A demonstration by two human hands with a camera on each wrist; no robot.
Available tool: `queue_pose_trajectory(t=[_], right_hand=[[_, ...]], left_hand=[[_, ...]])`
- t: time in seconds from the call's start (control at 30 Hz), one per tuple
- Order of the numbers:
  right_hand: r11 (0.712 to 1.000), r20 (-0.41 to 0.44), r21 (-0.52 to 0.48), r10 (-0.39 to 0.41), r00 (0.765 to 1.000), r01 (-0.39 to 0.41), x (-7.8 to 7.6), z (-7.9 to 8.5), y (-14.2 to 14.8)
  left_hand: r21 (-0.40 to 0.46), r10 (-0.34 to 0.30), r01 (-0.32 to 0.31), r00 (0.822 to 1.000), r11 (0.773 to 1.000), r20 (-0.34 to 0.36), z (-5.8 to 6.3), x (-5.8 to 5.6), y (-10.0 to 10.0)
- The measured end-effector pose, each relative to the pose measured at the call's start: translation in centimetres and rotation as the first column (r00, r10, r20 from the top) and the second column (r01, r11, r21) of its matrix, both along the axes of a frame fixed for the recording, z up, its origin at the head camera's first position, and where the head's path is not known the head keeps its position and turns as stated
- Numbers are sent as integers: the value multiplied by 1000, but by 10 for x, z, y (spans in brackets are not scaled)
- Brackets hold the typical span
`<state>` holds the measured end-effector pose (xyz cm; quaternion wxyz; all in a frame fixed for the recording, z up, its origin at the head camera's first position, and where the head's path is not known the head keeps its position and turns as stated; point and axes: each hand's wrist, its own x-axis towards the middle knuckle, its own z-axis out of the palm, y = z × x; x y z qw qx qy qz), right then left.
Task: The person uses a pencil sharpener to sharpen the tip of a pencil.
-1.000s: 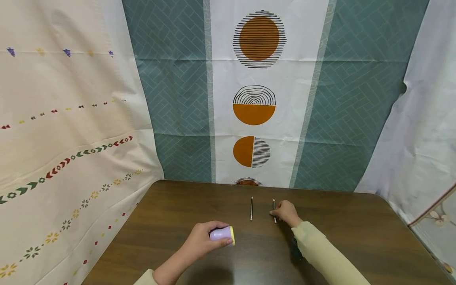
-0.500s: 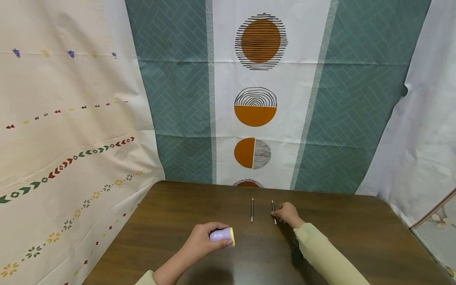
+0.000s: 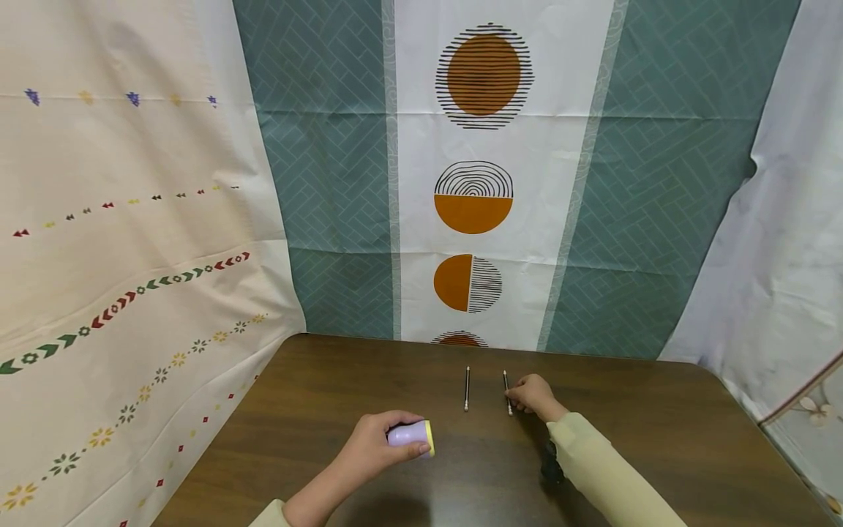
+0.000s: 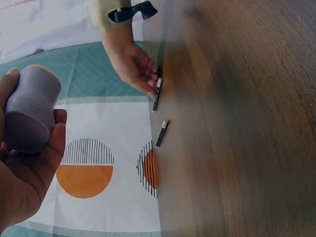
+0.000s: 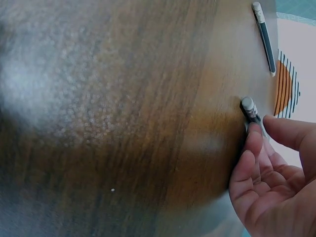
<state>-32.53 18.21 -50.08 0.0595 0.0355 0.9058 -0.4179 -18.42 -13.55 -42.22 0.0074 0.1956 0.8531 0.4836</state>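
Observation:
My left hand grips a small lilac container with a yellow rim, tipped on its side above the table. In the left wrist view the lilac container shows a narrowed waist and rounded base. At the far side, my right hand has its fingertips at the right-hand black pencil, which lies on the table. In the right wrist view, thumb and fingers stand slightly apart around this pencil. A second black pencil lies to its left, roughly parallel, with white ends.
The dark wooden table reaches back to a green and white patterned curtain. A cream embroidered cloth hangs at the left, a white cloth at the right. A black strap device sits at my right wrist.
The right hand has shifted slightly right, its thumb drawing back across the right pencil, which stays on the table. The left hand holds the lilac container still.

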Motion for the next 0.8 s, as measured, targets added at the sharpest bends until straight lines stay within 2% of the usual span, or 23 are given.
queue_pose_trajectory(t=[0.8], right_hand=[[1000, -24, 15, 14, 1000, -13, 3, 2, -2]], left_hand=[[-9, -7, 7, 1000, 1000, -9, -2, 0, -1]])
